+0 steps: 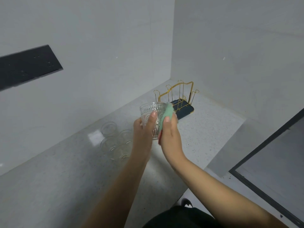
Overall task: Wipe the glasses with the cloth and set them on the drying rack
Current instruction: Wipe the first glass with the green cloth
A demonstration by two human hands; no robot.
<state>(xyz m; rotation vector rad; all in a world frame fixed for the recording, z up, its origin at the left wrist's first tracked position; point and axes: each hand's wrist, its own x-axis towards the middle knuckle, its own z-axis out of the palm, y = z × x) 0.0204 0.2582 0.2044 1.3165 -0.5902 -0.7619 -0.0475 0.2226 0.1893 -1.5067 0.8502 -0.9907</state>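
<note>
Head view: embossed glass tumbler (152, 116) held above the speckled countertop (65, 170), gripped by the left hand (144, 130), fingers curled round its wall. Green cloth (167, 115) pinched by the right hand (169, 134), pressed against the tumbler's right side. Beyond the tumbler, gold wire drying rack (178, 96); left of it, four more glasses (115, 142) clustered on the countertop.
</note>
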